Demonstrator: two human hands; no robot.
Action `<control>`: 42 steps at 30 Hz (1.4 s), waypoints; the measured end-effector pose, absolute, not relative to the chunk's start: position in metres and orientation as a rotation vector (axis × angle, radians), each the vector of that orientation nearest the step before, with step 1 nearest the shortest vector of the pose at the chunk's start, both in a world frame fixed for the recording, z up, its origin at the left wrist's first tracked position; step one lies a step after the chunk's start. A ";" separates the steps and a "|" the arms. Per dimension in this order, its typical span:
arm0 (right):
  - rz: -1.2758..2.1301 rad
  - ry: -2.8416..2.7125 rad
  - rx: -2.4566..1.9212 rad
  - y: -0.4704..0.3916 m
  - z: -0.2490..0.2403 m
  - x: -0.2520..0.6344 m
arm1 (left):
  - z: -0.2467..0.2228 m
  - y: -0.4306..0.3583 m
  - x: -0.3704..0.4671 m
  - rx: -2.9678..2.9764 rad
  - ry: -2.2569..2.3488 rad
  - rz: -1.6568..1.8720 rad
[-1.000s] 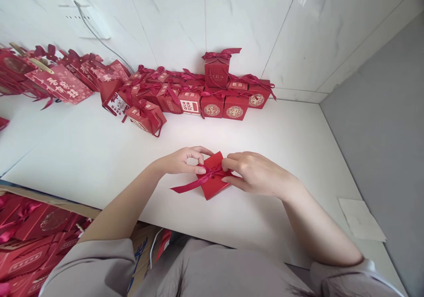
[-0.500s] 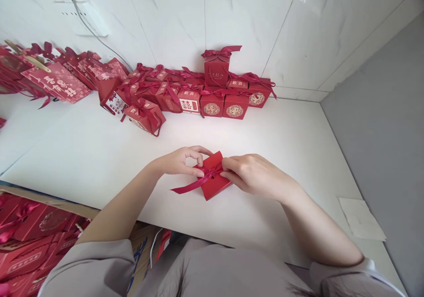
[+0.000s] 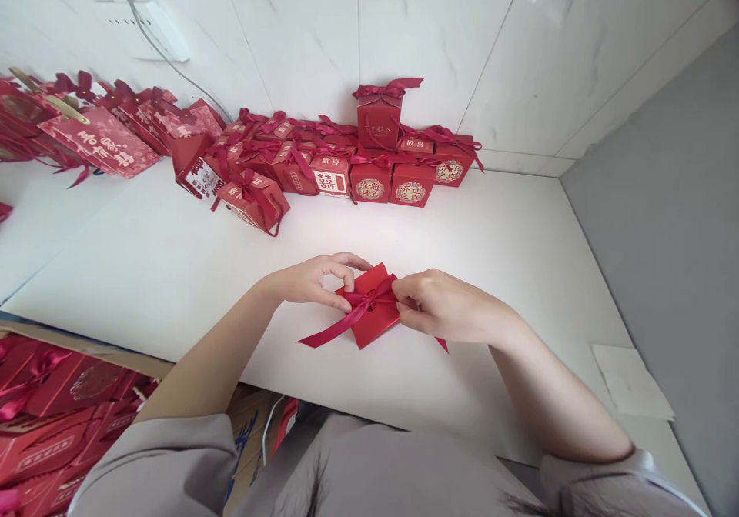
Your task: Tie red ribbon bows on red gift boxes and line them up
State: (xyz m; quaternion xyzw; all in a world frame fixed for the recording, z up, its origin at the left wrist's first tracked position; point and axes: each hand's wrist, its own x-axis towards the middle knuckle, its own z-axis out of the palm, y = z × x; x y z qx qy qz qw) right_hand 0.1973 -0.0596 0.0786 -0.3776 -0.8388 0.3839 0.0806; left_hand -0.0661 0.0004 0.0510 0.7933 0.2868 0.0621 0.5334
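- The red box [image 3: 372, 326] lies on the white bench [image 3: 231, 286] right in front of you, turned at a slant, with a ribbon [image 3: 326, 335] crossing its top in a bow.
- Your left hand [image 3: 315, 280] comes in from the left of the red box; its grip is a light pinch on the bow's left loop, other fingers reaching over the far edge, probably so that nothing slides.
- Your right hand [image 3: 450, 305] is at the right of the red box, its grip closed on the ribbon's right side, fingertips tight together (the exact fold is hidden from you), likely to set one side of the bow against the other.
- One ribbon tail stretches left of the red box, and another pokes out below your right hand.
- Beyond the red box, finished-looking boxes [image 3: 409, 186] stand against the wall, perhaps put there to leave you elbow room; gift bags [image 3: 104, 144] sit farther left.
- Well to its right lies a sheet of paper [image 3: 629, 382].
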 end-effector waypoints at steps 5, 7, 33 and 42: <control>1.101 -2.495 -1.135 -0.062 0.082 0.198 | 0.050 0.002 -0.069 1.877 0.721 0.164; 1.006 -2.533 -1.124 -0.063 0.082 0.197 | 0.049 0.002 -0.069 1.867 0.727 0.155; 0.666 -2.738 -0.821 -0.062 0.090 0.209 | 0.049 0.004 -0.070 1.836 0.727 0.115; 1.136 -2.453 -1.500 -0.046 0.082 0.218 | 0.050 0.003 -0.068 1.843 0.713 0.140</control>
